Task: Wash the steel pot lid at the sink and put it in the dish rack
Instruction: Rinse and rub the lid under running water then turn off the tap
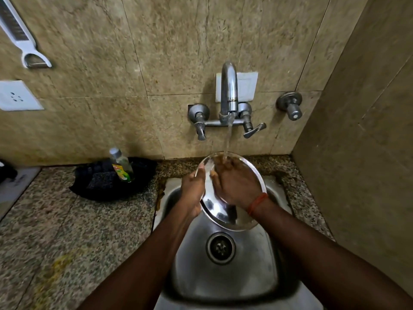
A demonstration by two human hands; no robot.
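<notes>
The round steel pot lid [225,217] is held tilted over the steel sink [225,280], its shiny inner face toward me. My left hand [194,193] grips its left rim, thumb over the edge. My right hand [234,186] lies flat on the lid's face with fingers spread, a red thread on the wrist. Water runs from the wall tap [229,92] in a thin stream onto the lid's upper part, by my right fingertips. The hands hide the lid's middle.
A black tray [100,191] on the granite counter at left holds a dish-soap bottle [122,165] and a dark scrubber [101,180]. A second valve [290,106] sticks out of the wall at right. The side wall stands close on the right. The drain [220,247] is open.
</notes>
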